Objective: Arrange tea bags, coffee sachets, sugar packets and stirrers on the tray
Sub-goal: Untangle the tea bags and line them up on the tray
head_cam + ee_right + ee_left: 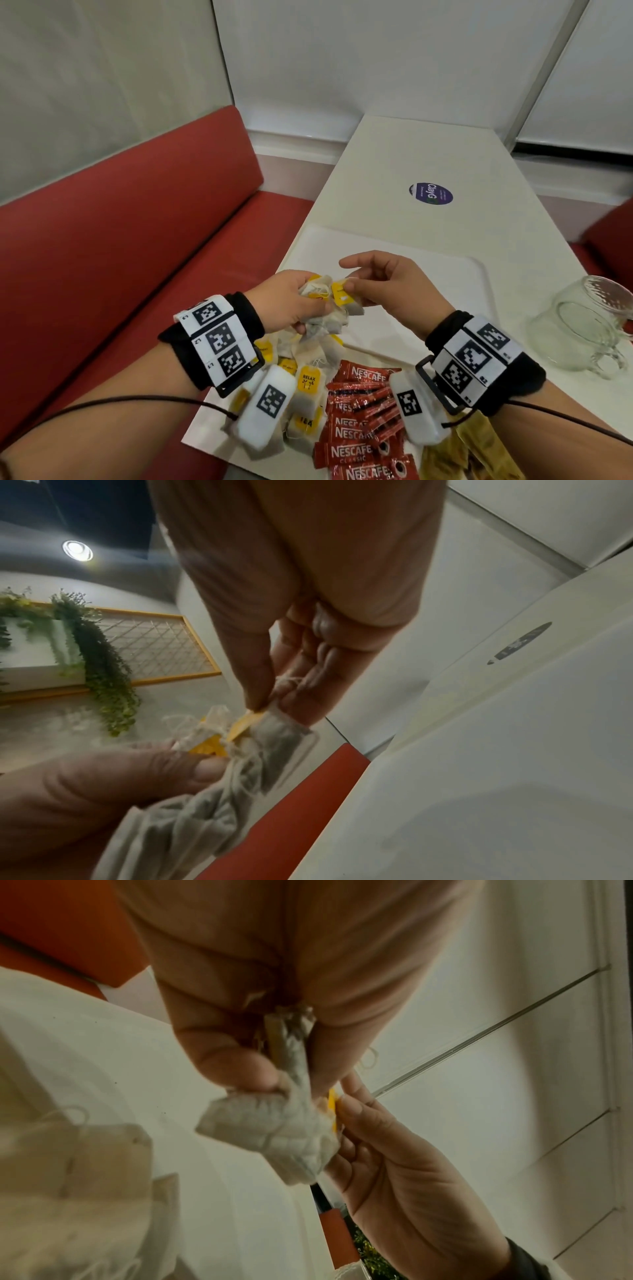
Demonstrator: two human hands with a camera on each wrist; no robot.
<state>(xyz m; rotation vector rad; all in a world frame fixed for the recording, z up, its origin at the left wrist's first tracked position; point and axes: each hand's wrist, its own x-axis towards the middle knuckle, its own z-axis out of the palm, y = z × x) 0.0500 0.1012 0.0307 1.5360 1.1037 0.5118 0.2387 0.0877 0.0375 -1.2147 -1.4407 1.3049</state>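
Over the near left corner of the white tray point(428, 270), my left hand point(308, 308) grips a crumpled bunch of tea bags point(325, 318). My right hand point(352, 291) pinches the yellow tag point(342, 294) of one tea bag in that bunch between thumb and fingers. In the left wrist view the bunch point(274, 1123) hangs from my curled fingers, and the right hand point(394, 1164) touches its yellow tag. In the right wrist view my thumb and fingers point(274, 704) hold the tag and the top of a grey tea bag point(277, 745).
Under my wrists a white sheet holds loose tea bags point(308, 380), red Nescafe sachets point(359, 431) and tan packets point(479, 448). A glass mug point(589, 325) lies on its side at the right. The table point(394, 154) has a round sticker point(431, 193); a red bench point(120, 257) runs along the left.
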